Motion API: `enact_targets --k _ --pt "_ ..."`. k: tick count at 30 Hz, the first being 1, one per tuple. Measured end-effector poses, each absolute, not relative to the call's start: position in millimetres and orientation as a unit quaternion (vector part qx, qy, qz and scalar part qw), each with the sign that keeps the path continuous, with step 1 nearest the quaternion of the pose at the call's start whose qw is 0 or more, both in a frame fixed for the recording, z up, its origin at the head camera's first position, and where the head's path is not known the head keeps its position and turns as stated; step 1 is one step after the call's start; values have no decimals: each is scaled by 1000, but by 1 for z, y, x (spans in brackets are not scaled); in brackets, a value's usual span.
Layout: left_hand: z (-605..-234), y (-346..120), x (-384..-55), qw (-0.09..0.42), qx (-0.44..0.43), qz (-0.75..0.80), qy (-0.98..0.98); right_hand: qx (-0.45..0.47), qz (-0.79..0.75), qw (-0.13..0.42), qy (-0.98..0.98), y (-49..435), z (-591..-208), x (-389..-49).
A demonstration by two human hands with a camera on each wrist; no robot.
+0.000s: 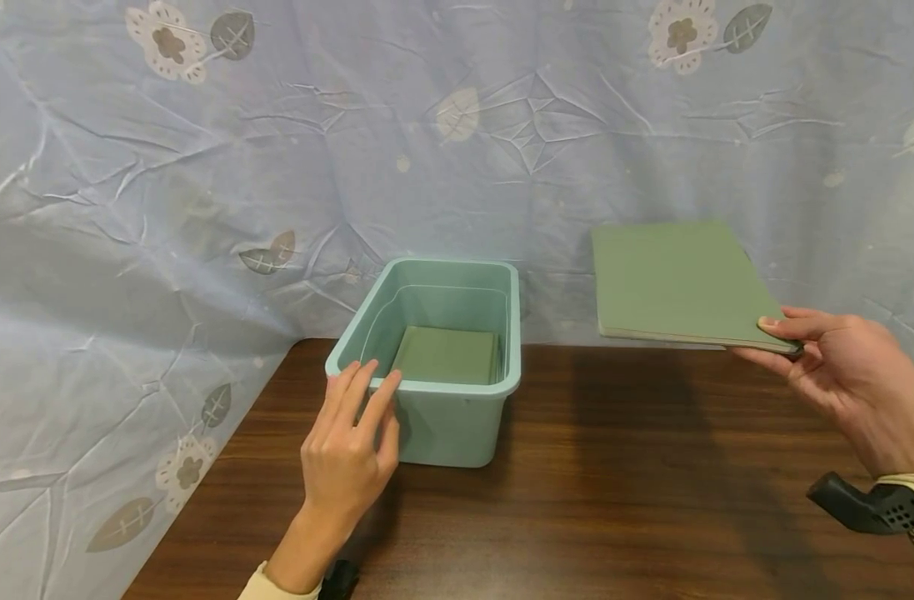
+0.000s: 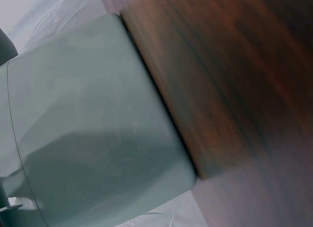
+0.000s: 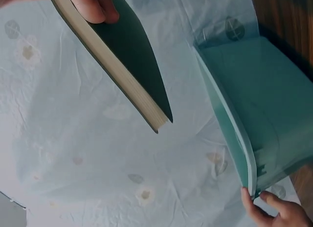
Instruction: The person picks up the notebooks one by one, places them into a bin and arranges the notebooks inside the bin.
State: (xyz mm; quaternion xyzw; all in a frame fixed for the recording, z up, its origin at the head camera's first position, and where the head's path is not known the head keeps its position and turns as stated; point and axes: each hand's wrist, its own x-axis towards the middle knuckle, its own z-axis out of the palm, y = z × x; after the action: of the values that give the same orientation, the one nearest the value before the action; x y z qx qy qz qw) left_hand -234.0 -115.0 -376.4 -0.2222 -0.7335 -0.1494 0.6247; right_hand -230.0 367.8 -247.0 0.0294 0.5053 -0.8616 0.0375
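On the right in the head view, my right hand (image 1: 850,375) holds a green-covered book (image 1: 681,279) by its near right corner, thumb on top and fingers beneath. The book hangs above the table, roughly level, and its pale page edges (image 3: 120,65) show in the right wrist view. My left hand (image 1: 350,454) is at the near left corner of a light green plastic bin (image 1: 449,429), fingertips over the rim and thumb lower against the outside. Inside the bin lies another green book (image 1: 445,354). Only the bin's outer wall (image 2: 98,114) fills the left wrist view.
The bin stands on a dark brown wooden table (image 1: 614,500), near its back left corner. Behind and to the left hangs a pale blue-grey cloth (image 1: 457,192) with flowers and leaves. A black wrist device (image 1: 869,504) sits at my right wrist.
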Motion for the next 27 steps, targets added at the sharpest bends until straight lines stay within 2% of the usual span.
enact_targets --k 8,19,27 --pt "-377 -115 -234 624 -221 -145 -735 3 -895 43 443 352 -243 -231" --pt "-379 -116 -234 619 -220 -142 -740 15 -925 88 368 328 -244 -237" --pt "-378 -116 -233 619 -220 -143 -740 24 -912 85 400 298 -238 -240"
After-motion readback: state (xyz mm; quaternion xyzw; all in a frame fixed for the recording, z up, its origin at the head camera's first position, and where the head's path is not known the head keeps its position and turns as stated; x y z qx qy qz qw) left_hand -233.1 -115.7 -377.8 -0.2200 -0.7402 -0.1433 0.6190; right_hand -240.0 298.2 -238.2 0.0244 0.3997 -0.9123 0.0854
